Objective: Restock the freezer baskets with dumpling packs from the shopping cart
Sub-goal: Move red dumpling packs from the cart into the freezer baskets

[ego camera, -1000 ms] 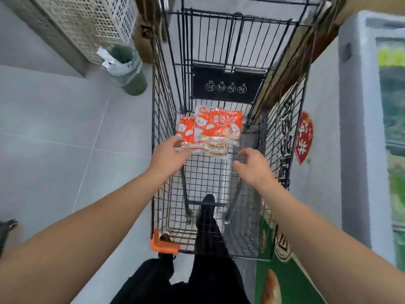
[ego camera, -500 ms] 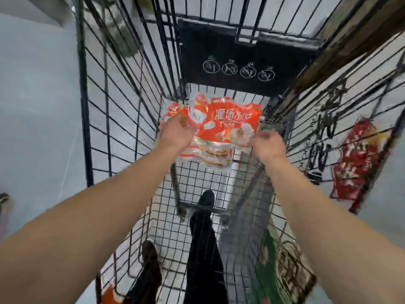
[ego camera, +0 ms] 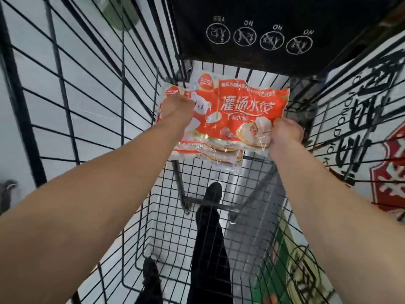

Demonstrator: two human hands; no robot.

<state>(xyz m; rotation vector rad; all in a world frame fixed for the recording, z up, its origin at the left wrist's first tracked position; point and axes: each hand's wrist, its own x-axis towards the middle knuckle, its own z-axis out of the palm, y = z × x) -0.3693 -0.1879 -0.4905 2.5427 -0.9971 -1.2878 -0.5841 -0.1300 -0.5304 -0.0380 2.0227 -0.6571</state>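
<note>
A stack of orange-red dumpling packs (ego camera: 236, 110) lies at the far end of the black wire shopping cart (ego camera: 92, 106), just below its black child-seat flap. My left hand (ego camera: 177, 107) grips the stack's left edge, fingers curled over it. At the stack's lower right corner my right hand (ego camera: 286, 131) grips the packs. More packs of the same kind show beneath the top one. Both forearms reach down into the cart basket.
The black flap (ego camera: 274, 29) with white pictograms hangs over the far end. Wire walls close in on both sides. Through the mesh floor I see a dark trouser leg and shoe (ego camera: 211, 194). Red and black signage (ego camera: 385, 172) shows through the right wall.
The view has dropped deep into the cart. Both hands went from reaching toward the packs to closing on the stack's left and right edges.
</note>
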